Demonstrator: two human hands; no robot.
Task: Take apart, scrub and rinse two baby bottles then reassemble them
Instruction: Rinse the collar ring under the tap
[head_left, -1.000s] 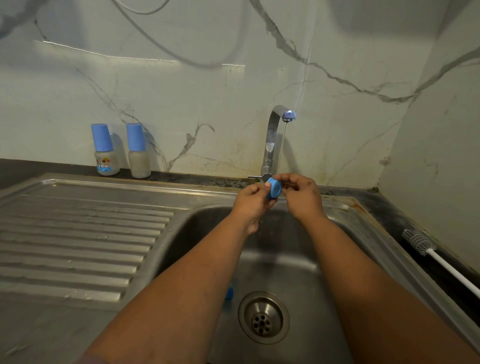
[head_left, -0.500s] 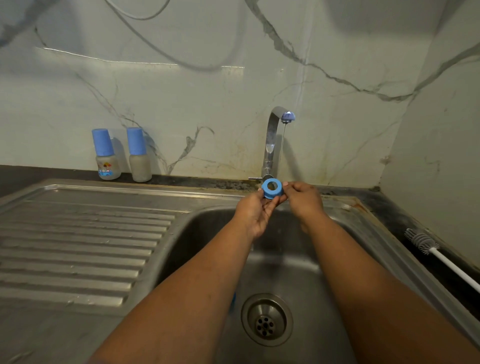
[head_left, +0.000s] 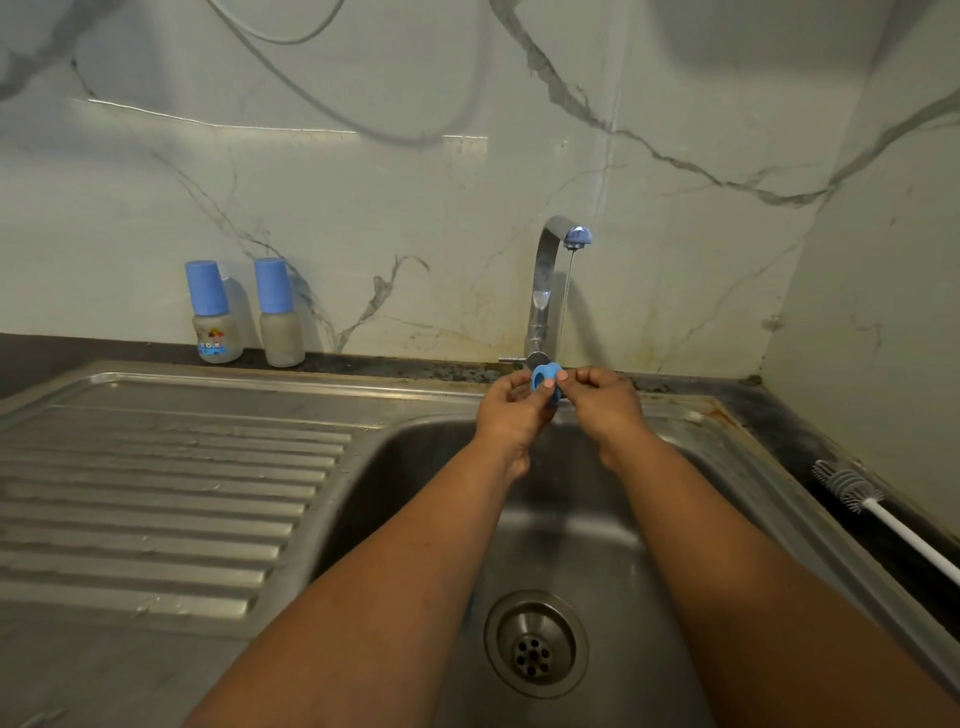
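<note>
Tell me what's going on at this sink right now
A person is holding a small blue bottle ring over the sink, under a thin stream from the tap. The left hand pinches the ring, and the right hand grips it from the other side. Two capped baby bottles stand upright by the wall to the left, and a bottle brush lies on the counter to the right.

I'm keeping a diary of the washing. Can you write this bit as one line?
step: rinsing | both hands hold blue ring under tap trickle | two capped bottles by wall | brush on right
</note>
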